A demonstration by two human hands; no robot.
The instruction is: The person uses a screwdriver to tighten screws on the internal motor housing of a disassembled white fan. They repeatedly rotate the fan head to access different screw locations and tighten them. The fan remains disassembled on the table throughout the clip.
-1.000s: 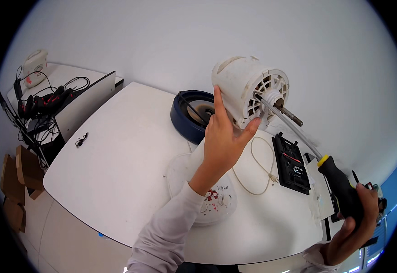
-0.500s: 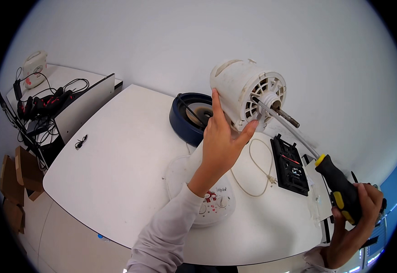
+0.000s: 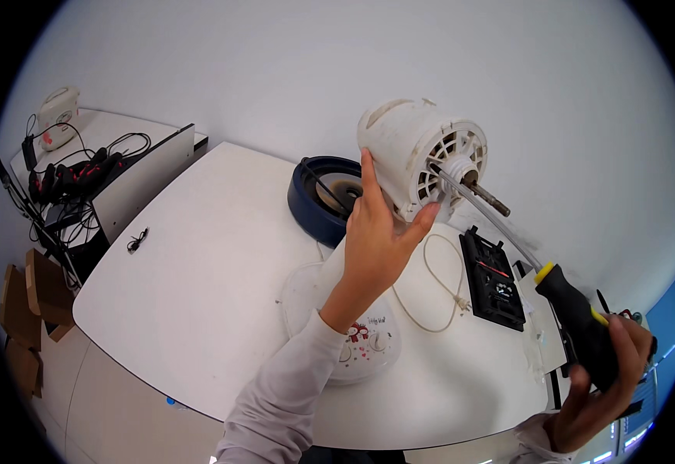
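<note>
A white fan motor housing (image 3: 411, 151), with a vented front and a metal shaft sticking out, stands atop the fan's stem above the white base (image 3: 364, 359). My left hand (image 3: 380, 240) grips its near side, index finger along the shell and thumb below the vents. In my right hand (image 3: 612, 379) is a long screwdriver (image 3: 577, 317) with a black and yellow handle. Its steel shank slants up to the left, and the tip sits in an opening of the vented front beside the shaft. My right fingers close around the handle's lower end.
Behind the stem, a dark blue round pan-like thing (image 3: 314, 220) stands on the white table (image 3: 175, 294). A pale power cord (image 3: 422, 329) and a black toolbox (image 3: 492, 278) lie to the right. Cables and gear cover a side desk (image 3: 140, 127) at left; cardboard boxes (image 3: 44, 290) are below.
The screwdriver handle has turned in my right hand, whose fingers have shifted around it. My left hand and the motor housing stay in place.
</note>
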